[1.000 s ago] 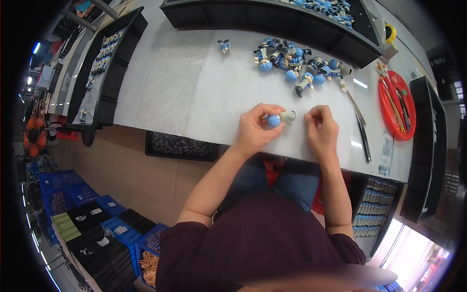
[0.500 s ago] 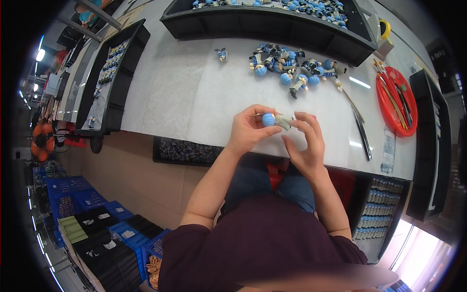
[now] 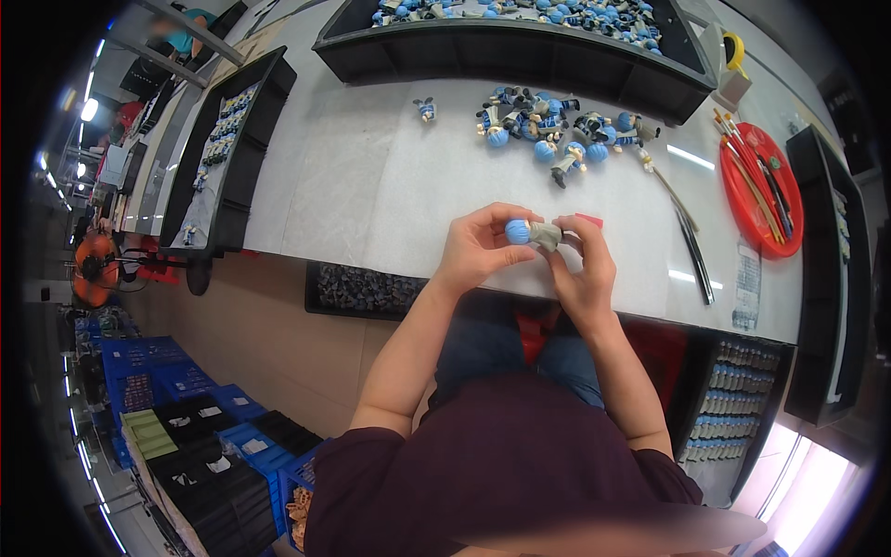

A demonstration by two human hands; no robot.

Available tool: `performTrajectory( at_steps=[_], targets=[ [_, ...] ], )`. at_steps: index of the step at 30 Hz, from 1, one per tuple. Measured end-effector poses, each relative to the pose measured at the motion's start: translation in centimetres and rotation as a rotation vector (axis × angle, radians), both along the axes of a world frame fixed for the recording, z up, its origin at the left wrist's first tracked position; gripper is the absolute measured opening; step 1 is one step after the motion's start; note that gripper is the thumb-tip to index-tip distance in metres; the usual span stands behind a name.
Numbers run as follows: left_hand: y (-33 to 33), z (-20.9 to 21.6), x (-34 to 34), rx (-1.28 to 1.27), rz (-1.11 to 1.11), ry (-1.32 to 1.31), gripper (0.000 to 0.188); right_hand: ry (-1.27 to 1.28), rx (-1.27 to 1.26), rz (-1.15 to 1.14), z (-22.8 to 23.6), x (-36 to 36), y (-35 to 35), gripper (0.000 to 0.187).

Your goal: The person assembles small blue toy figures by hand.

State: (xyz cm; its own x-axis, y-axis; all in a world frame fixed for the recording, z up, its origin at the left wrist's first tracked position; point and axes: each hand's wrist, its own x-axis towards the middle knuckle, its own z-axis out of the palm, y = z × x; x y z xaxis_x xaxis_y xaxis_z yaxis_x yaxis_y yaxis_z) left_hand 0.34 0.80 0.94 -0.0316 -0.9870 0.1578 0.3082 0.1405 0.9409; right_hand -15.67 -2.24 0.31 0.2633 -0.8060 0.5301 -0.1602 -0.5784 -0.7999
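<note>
Above the table's front edge I hold a small figurine (image 3: 542, 234) with a round blue head and a grey-green body, lying sideways. My left hand (image 3: 478, 249) pinches it at the blue head. At the other end, my right hand (image 3: 585, 269) has its thumb and fingers closed on the feet. A pile of similar figurines (image 3: 548, 121) lies beyond my hands, some showing blue and white striped clothes. One lone figurine (image 3: 425, 110) stands apart to the left of that pile.
A black bin (image 3: 520, 58) full of figurines spans the far side. Another black tray (image 3: 248, 153) with rows of figurines is at left. At right lie a red dish (image 3: 763, 227) with brushes, a dark brush (image 3: 694, 265), and yellow tape (image 3: 734, 51). Trays (image 3: 733, 404) of figurines stand below the table.
My right hand has closed in on the figurine's feet, where before its fingers were apart. The figurine has shifted slightly right and turned a little; the whole view has moved slightly.
</note>
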Motion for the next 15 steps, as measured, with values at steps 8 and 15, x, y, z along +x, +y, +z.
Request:
performTrajectory(
  at_steps=[8,15],
  targets=[
    [0.1,0.3,0.1,-0.043,0.005,0.048,0.038,-0.120,0.083,0.004,-0.1,0.3,0.2,0.043],
    [0.2,0.0,0.5,0.083,0.034,0.074,0.032,0.029,-0.227,-0.089,1.6,0.3,0.3,0.039]
  ],
)
